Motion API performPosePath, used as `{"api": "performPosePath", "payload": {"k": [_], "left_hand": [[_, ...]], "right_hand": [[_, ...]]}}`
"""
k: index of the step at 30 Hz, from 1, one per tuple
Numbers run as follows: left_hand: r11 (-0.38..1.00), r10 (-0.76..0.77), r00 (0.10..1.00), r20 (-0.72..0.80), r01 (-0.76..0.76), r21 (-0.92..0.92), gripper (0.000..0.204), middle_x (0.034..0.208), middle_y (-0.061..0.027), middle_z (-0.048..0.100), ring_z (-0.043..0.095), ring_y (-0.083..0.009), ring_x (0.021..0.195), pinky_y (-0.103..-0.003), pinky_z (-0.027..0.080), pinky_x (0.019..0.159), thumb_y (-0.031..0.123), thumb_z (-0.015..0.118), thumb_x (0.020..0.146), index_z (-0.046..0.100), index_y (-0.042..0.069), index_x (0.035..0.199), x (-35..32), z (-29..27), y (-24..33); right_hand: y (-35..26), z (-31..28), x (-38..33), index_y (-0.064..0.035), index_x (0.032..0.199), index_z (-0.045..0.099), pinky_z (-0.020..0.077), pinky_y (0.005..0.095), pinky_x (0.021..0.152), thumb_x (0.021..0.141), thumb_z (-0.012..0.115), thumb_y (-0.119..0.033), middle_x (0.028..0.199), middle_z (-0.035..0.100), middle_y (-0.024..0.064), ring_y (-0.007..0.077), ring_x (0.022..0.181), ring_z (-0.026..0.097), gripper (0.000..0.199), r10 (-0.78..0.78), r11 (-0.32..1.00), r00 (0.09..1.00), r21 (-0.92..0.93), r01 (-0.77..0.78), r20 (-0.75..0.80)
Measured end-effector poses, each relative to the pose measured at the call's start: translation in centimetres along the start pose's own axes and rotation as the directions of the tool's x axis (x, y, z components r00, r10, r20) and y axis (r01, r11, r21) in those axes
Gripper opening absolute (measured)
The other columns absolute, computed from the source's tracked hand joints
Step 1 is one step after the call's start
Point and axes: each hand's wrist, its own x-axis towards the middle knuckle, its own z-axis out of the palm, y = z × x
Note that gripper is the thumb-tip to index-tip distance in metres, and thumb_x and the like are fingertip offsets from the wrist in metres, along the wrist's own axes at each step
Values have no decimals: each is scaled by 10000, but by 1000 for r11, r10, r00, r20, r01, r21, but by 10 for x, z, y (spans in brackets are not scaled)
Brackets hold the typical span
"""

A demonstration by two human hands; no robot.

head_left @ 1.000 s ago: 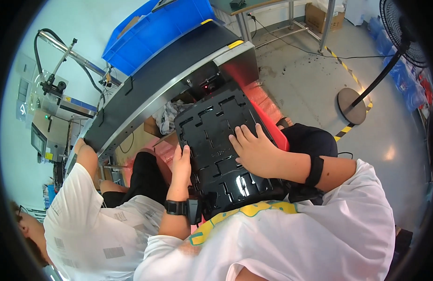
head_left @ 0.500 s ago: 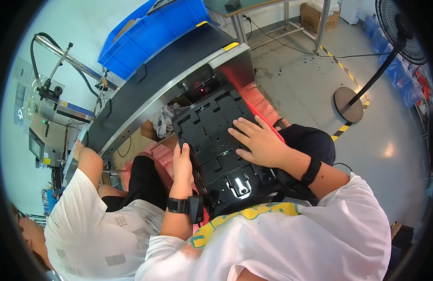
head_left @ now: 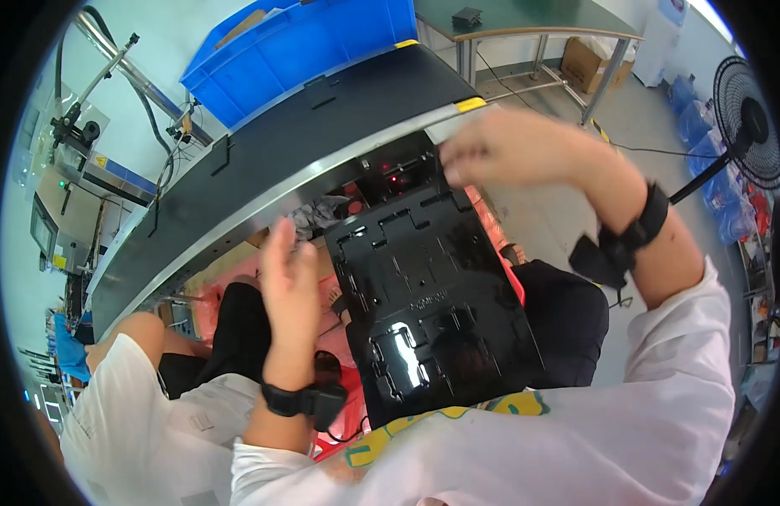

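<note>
Black tray (head_left: 432,304) lies between open left hand (head_left: 287,274) and blurry right hand (head_left: 512,148), which seems open and empty.

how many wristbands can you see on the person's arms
2. One black wristband sits on the left wrist, low in the picture beside the black tray. The other black wristband is on the raised right wrist, at the right.
</note>
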Motion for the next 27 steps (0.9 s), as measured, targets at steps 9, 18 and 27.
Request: {"api": "performPosePath", "payload": {"k": [9, 18, 27], "left_hand": [[578, 495, 866, 72, -391, 716, 446, 1285, -179, 488, 445, -331, 1211, -402, 350, 1021, 247, 585, 873, 507, 49, 1265, 223, -40, -9], [684, -169, 836, 523, -282, 673, 680, 1494, -142, 275, 223, -276, 1394, -353, 186, 1125, 408, 581, 866, 342, 104, 1424, 292, -17, -48], [530, -144, 899, 413, -282, 800, 944, 1287, -272, 465, 495, -342, 1180, -395, 394, 989, 600, 712, 643, 502, -90, 1252, 270, 23, -8]], "right_hand": [[48, -7, 207, 5, 1165, 599, 451, 475, 887, 879, 496, -503, 1169, 602, 203, 338, 1063, 590, 592, 317, 906, 876, -157, -393, -363], [125, 2, 219, -45, 991, 687, 495, 384, 812, 730, 681, -453, 1016, 670, 111, 295, 948, 637, 484, 495, 837, 777, -27, -546, -389], [18, 53, 65, 45, 698, 614, 446, 375, 591, 770, 681, -384, 647, 584, 150, 208, 600, 551, 440, 281, 855, 935, 499, -142, -216]]}}
